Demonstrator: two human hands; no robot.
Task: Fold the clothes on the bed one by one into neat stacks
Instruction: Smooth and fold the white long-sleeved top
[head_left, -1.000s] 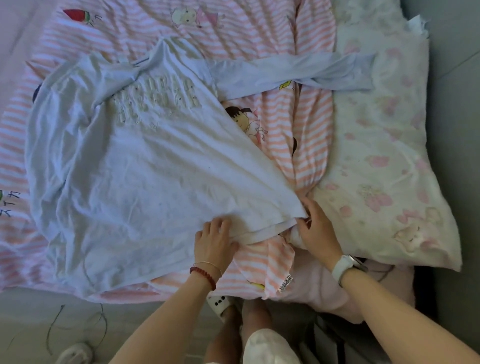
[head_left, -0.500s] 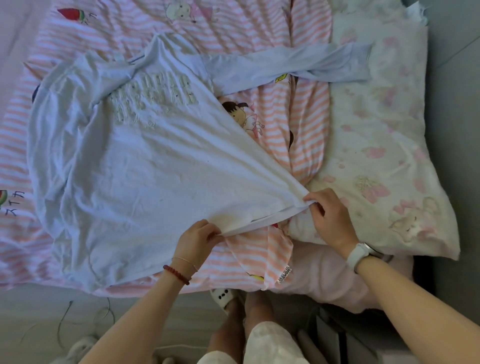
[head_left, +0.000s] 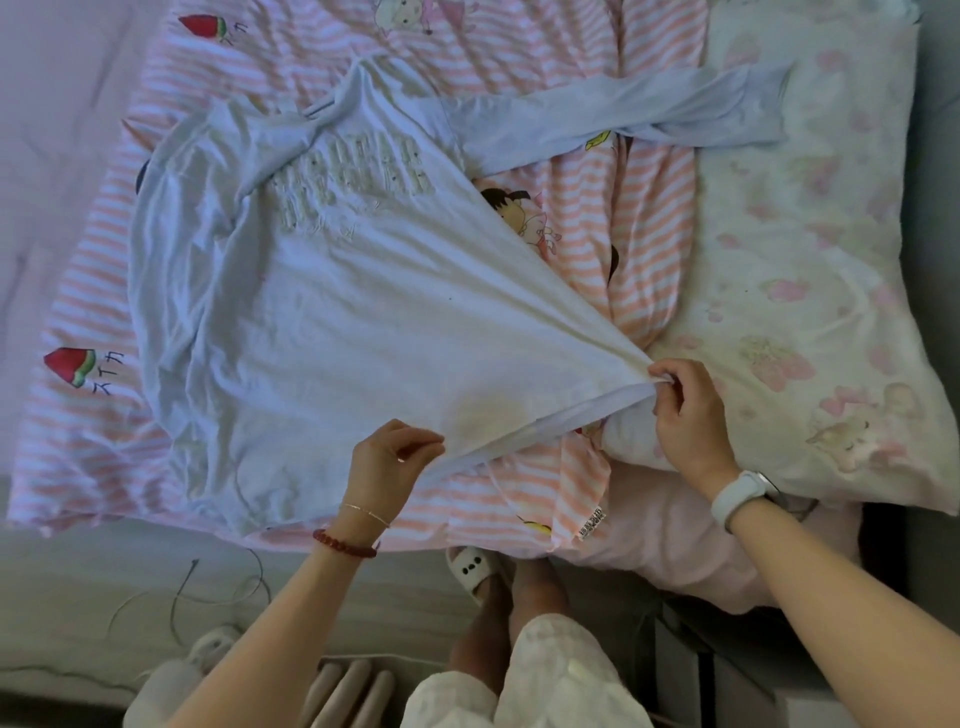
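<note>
1. White long-sleeved shirt (head_left: 322, 312) lies spread front-up over the pink striped quilt (head_left: 571, 57) on the bed, with pale raised lettering across its chest and a yellowish stain near the hem.
2. One sleeve (head_left: 623, 122) stretches toward the right edge of the bed, its end lying on the floral pillow (head_left: 810, 270).
3. My left hand (head_left: 387, 462) pinches the hem between thumb and curled fingers near the bed's near edge, lifting it slightly off the quilt.
4. My right hand (head_left: 688, 410) grips the hem's corner in closed fingers just beside the pillow, pulling the cloth taut so folds fan out from that point.
5. Between my two hands the hem runs as a straight, raised edge.
6. My left wrist carries a red bead bracelet (head_left: 345, 543); my right wrist wears a white watch (head_left: 737, 498).
</note>
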